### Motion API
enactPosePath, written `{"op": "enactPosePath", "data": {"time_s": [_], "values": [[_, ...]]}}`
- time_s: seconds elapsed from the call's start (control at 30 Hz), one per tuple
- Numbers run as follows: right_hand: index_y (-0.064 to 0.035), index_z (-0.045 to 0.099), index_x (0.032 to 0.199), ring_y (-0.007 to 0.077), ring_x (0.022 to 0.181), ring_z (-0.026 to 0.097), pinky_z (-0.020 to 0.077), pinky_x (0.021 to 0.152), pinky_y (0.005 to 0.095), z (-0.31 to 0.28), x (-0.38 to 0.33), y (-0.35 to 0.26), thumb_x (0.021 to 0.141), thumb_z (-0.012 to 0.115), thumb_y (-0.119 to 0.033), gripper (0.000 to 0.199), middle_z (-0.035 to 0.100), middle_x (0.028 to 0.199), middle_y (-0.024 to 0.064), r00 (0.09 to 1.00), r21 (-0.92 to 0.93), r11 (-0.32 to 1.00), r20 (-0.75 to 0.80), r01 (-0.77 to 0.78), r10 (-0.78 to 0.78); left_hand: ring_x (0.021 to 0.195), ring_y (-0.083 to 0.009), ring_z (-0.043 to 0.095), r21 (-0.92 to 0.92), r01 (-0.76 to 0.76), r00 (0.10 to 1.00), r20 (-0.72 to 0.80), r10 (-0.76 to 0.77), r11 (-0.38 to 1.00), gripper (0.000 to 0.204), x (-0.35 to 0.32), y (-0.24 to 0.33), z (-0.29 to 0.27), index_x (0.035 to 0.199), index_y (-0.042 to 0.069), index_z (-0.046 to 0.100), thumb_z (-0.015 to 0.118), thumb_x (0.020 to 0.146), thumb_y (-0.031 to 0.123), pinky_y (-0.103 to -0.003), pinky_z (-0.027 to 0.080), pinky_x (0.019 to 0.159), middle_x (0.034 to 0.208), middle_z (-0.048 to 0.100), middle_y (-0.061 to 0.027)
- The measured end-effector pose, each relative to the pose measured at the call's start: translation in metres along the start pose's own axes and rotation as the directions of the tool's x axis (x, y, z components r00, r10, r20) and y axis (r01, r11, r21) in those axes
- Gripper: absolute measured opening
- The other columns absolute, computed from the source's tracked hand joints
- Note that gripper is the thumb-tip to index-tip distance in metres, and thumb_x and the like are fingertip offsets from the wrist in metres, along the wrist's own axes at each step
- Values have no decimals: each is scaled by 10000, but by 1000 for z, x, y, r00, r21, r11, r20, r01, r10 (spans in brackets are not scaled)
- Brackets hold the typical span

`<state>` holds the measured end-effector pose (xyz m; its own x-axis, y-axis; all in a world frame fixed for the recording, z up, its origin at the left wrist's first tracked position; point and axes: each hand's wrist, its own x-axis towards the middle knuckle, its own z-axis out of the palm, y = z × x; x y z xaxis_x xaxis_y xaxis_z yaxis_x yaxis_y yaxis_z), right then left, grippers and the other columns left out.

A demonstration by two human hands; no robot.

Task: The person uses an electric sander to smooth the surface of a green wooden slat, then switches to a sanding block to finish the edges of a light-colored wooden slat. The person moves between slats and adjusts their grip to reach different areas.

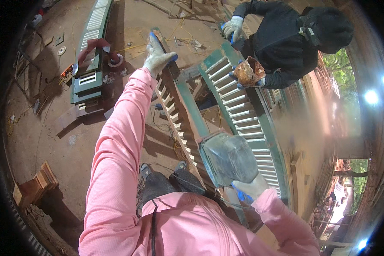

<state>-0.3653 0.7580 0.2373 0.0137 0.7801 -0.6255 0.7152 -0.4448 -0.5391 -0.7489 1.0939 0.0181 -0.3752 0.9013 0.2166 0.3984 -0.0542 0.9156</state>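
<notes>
My gloved left hand grips the far end of a green louvered shutter, which is tilted on edge before me. Its thumb and fingers are spread over the frame, and pale slats line the side towards me. In my gloved right hand is a cloudy plastic container, its rim resting against the near part of that frame. What is inside it cannot be made out. Beyond, a second green louvered shutter with white slats lies close by. Both gloves have blue fingertips.
At the far right a co-worker in dark clothes holds a brown-stained container over the second shutter. More green shutters are stacked at the left, with a tape roll beside them. Wooden pieces stand lower left; cords trail on the floor.
</notes>
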Motion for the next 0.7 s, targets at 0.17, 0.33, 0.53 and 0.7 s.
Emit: {"op": "enactPosePath", "data": {"time_s": [0.17, 0.33, 0.53, 0.7], "values": [[55, 611, 1335, 172, 1028, 689, 569, 888, 342, 3, 66, -39, 792, 861, -137, 627, 726, 1168, 120, 975, 114, 969, -63, 218, -212, 1439, -495, 407, -31, 3, 1000, 27, -2, 1000, 1285, 2, 6, 1, 1595, -67, 71, 914, 725, 362, -489, 386, 1169, 1517, 418, -359], [61, 700, 1038, 193, 476, 611, 502, 434, 344, 7, 125, -148, 827, 820, -194, 352, 673, 725, 126, 957, 72, 968, 150, 240, -249, 1282, -408, 566, -5, 6, 1000, 22, -6, 1000, 1234, 12, -14, -10, 1546, -56, 140, 922, 706, 400, -435, 488, 1069, 1429, 518, -299], [20, 746, 1075, 211, 519, 653, 530, 424, 354, 5, 167, -188, 971, 660, -124, 197, 657, 731, 157, 951, 4, 983, 252, 184, -180, 1209, -308, 603, -328, 146, 955, 293, -47, 933, 1057, 14, -10, 3, 1472, -62, 327, 861, 778, 529, -411, 506, 1029, 1337, 571, -262], [58, 716, 903, 204, 479, 614, 519, 423, 353, 15, 160, -192, 867, 763, -212, 277, 632, 670, 132, 963, -11, 987, 220, 162, -156, 1281, -405, 566, -301, 167, 938, 342, -57, 939, 1360, 13, -9, -24, 1535, -62, 152, 954, 639, 573, -456, 481, 1073, 1385, 513, -317]]}}
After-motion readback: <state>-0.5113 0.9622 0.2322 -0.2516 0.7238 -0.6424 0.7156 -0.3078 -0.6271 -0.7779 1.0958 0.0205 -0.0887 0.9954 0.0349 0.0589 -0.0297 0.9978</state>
